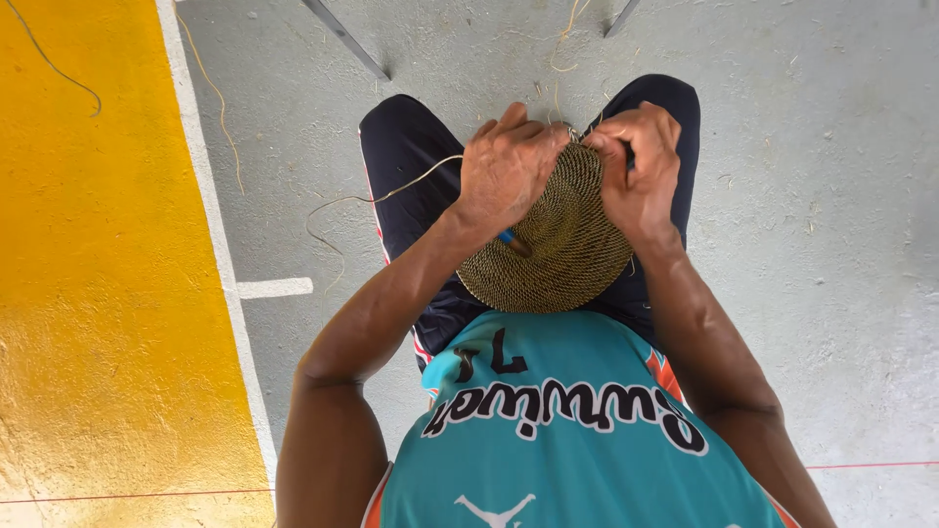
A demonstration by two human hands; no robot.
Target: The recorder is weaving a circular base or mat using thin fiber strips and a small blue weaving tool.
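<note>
A round, flat woven disc (562, 249) of coiled brown-gold fibre rests on my lap, over dark shorts. My left hand (507, 166) grips its upper left edge, fingers curled over the rim. A blue-tipped tool (513, 241) pokes out below that hand against the disc. My right hand (638, 166) pinches the disc's top edge, close beside the left hand's fingertips. A thin pale strand (391, 196) trails from the hands out to the left across my thigh.
I sit above a grey concrete floor (831, 244). A yellow painted area (98, 293) with a white border line (215, 244) lies at the left. Loose fibre strands (562, 44) lie at the top. Two thin metal legs (347, 41) stand at the top.
</note>
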